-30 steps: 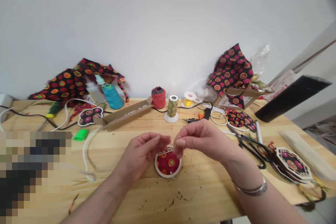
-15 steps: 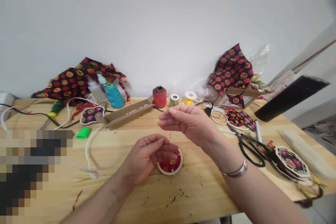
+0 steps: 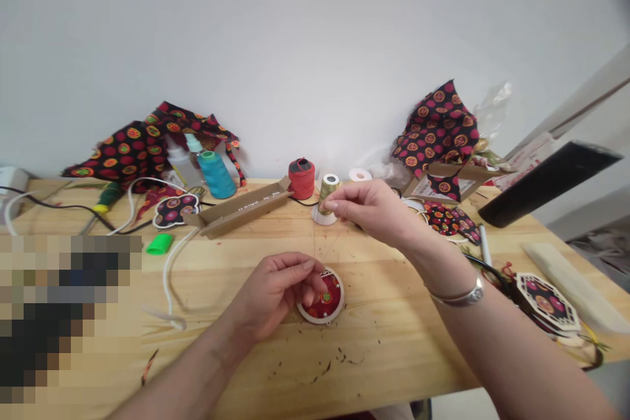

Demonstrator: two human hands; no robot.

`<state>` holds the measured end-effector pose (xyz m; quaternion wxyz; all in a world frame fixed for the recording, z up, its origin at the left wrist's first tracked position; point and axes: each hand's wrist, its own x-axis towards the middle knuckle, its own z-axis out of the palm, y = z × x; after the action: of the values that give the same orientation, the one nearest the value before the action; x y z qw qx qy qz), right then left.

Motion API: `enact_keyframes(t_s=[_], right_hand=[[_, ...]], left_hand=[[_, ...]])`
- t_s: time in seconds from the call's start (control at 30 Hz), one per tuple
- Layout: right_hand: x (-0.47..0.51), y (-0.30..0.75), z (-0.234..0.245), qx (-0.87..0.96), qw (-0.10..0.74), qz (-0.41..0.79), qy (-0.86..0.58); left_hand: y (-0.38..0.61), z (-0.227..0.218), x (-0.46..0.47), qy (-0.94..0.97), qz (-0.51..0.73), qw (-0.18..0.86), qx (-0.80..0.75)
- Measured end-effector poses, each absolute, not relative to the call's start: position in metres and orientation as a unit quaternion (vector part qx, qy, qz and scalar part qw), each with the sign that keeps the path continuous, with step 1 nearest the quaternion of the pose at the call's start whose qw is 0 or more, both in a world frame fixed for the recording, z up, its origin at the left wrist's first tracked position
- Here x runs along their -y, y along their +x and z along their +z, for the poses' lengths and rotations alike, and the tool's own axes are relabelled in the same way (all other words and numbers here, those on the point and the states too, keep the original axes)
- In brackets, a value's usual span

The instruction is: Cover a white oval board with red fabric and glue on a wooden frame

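Note:
My left hand [image 3: 275, 292] rests on the wooden table [image 3: 374, 354] with its fingers curled, pinching at the left edge of a small round red fabric ornament with a white rim [image 3: 329, 302]. A fine thread runs up from it toward my right hand [image 3: 369, 210], which is raised further back with thumb and fingers pinched together beside the gold thread spool [image 3: 327, 197]. What the right fingers pinch is too fine to see clearly. A silver bracelet sits on my right wrist.
Along the back stand a red spool [image 3: 301, 178], a teal spool [image 3: 215, 174], a cardboard tray [image 3: 243, 209] and patterned fabric [image 3: 147, 144]. Scissors, a white pen and an octagonal ornament [image 3: 546, 295] lie right. A white cord [image 3: 170, 275] and green cap [image 3: 159, 244] lie left.
My right hand has risen from the ornament and moved back toward the gold spool, drawing thread. My left hand has stayed on the ornament.

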<state>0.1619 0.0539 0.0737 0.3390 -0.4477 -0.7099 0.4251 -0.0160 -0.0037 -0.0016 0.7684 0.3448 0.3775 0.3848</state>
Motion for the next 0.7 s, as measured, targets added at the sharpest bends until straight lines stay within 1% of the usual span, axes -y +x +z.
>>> enact_keyframes(t_s=[0.17, 0.33, 0.47, 0.7], right_hand=[[-0.06, 0.172, 0.075, 0.794, 0.294, 0.34, -0.41], [-0.064, 0.178, 0.074, 0.826, 0.268, 0.292, -0.4], [-0.066, 0.183, 0.074, 0.839, 0.255, 0.272, -0.396], [-0.068, 0.188, 0.075, 0.845, 0.25, 0.277, -0.384]], left_hand=[[-0.017, -0.002, 0.004, 0.348, 0.364, 0.777, -0.378], [-0.019, -0.003, 0.004, 0.344, 0.343, 0.79, -0.374], [-0.019, -0.005, 0.003, 0.337, 0.326, 0.804, -0.367], [-0.022, -0.006, 0.003, 0.31, 0.301, 0.828, -0.358]])
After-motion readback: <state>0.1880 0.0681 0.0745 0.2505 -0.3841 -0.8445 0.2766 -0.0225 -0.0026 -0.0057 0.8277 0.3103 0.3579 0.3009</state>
